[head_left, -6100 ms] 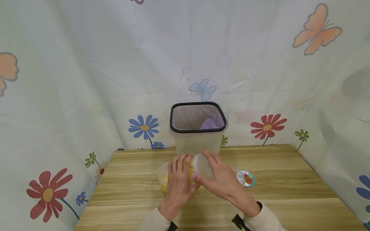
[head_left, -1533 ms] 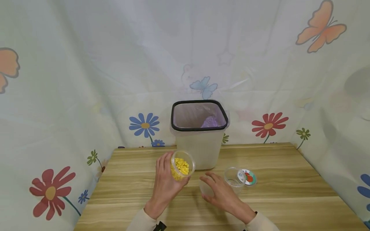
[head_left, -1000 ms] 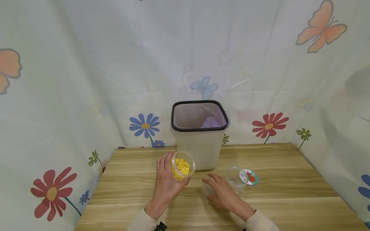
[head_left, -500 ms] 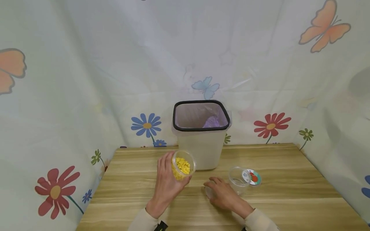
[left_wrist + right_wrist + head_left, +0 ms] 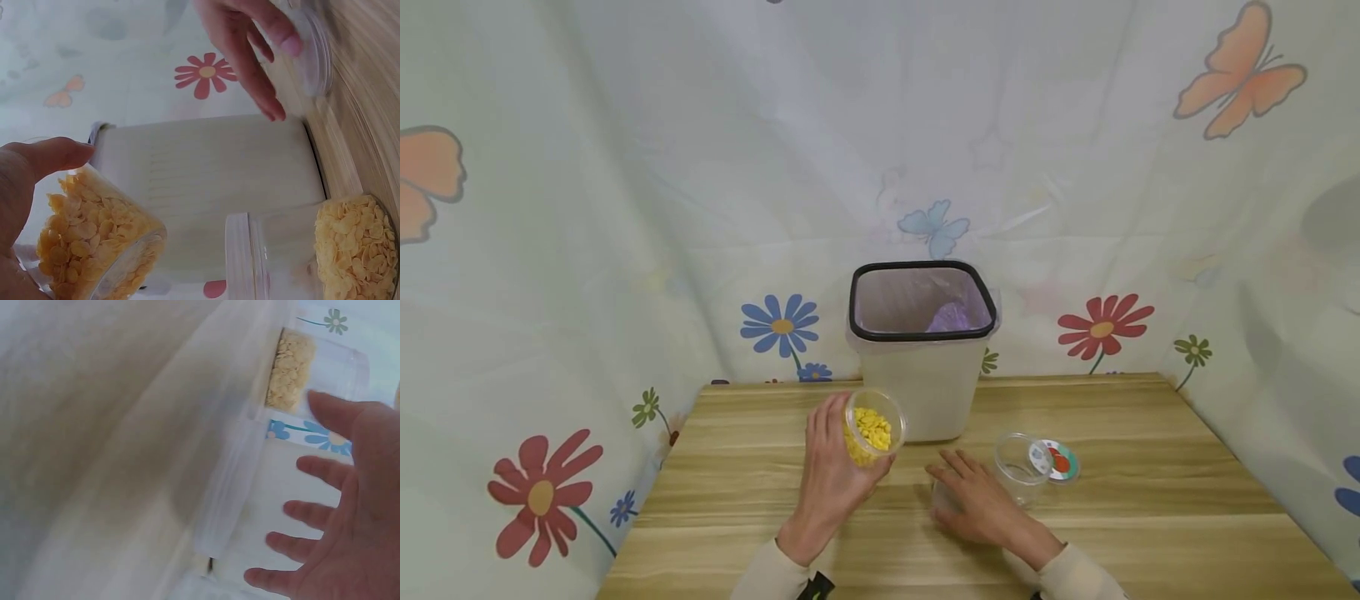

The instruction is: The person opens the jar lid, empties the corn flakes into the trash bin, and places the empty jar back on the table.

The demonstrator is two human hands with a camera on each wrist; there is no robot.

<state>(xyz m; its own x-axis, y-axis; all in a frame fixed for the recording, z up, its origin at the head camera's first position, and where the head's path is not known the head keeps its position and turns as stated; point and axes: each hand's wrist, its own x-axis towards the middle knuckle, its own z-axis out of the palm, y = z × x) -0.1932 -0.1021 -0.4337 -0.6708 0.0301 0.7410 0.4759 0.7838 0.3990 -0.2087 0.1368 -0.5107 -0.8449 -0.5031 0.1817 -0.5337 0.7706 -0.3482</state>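
My left hand (image 5: 835, 467) grips a clear plastic jar (image 5: 94, 237) part-filled with yellow corn flakes (image 5: 872, 429). The jar is tilted, its uncovered mouth facing up toward the head camera. Low over the table, my right hand (image 5: 977, 500) has its fingers spread and holds nothing. A translucent round lid (image 5: 315, 53) lies on the table under it, partly covered in the head view; whether the thumb touches it I cannot tell. A second jar of flakes (image 5: 356, 250) stands near the bin in the left wrist view, hidden behind my left hand in the head view.
A bin (image 5: 917, 383) with a black rim and purple liner stands at the table's back edge. Right of my right hand is a clear jar (image 5: 1022, 471) with no flakes visible, beside a disc with a green and red print (image 5: 1062, 461). Flowered curtains surround the wooden table (image 5: 1150, 533).
Six seconds ago both hands held the jar with its lid on. The lid came off and was lowered to the table on the right. My right fingers have since spread; the left hand stays nearly still.
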